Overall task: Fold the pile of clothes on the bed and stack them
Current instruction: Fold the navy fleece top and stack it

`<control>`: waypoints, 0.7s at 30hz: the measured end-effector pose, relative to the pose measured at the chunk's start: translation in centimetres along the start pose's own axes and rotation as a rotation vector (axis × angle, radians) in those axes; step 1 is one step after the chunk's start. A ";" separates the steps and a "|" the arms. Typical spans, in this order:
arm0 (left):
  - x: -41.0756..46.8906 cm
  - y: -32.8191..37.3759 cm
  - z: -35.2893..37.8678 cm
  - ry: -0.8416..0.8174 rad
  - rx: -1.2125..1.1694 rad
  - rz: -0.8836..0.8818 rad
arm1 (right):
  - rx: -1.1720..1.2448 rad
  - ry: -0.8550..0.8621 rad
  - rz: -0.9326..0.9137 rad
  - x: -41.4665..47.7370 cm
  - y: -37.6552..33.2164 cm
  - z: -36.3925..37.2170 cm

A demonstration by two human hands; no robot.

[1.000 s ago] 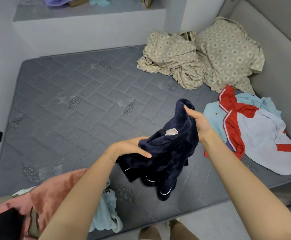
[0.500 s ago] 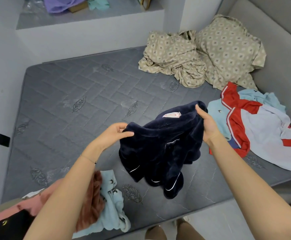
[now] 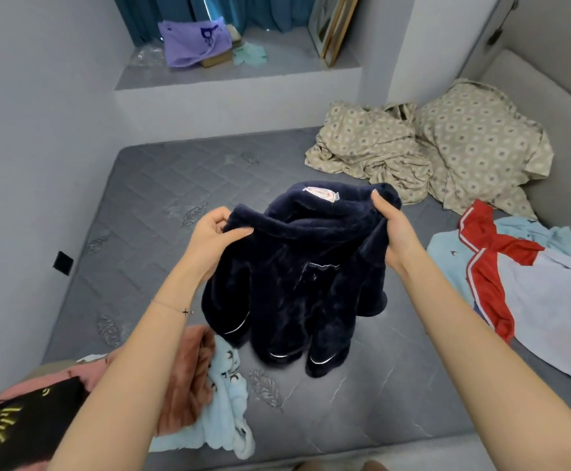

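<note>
L hand (image 3: 212, 237) pinched navy fleece garment (image 3: 294, 283) at collar edge, thumb on top, fingers curled under. R hand (image 3: 397, 232) gripped opp. side of collar, thumb over fabric. Garment hung btwn both hands above grey mattress (image 3: 161, 212); contact of lower ends w/ surface unclear. Rust fleece (image 3: 185, 379) + pale blue fleece (image 3: 226, 413) lay heaped under L forearm; red-white top (image 3: 515, 277) lay to R.

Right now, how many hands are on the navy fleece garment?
2: left hand grips the navy fleece garment at its top left, right hand at its top right.
</note>
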State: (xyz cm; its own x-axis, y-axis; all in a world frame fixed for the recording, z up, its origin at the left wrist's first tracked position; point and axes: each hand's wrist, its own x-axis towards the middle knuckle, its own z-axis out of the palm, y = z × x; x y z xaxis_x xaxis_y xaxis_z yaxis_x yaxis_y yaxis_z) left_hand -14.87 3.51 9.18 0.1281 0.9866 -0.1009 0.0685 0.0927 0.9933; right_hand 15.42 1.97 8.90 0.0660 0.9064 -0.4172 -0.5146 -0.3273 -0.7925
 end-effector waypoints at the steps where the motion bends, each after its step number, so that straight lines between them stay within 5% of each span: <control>1: -0.7 0.6 0.2 0.026 -0.002 0.015 | 0.001 -0.026 -0.019 -0.7 -0.4 0.1; 14: -10.6 3.8 9.8 0.272 -0.043 0.147 | -0.028 -0.186 -0.073 -11.4 -5.2 -7.1; 21: -13.1 5.6 9.5 0.260 -0.114 0.190 | -0.067 -0.329 -0.077 -13.5 -7.2 -7.9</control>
State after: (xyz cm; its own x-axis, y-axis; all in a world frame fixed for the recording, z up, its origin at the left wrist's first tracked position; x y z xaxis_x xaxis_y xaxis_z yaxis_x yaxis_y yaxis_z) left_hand -6.74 -10.18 15.55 -0.1299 0.9875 0.0895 -0.0449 -0.0960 0.9944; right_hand 24.98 -10.05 16.72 -0.1824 0.9631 -0.1978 -0.4606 -0.2614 -0.8482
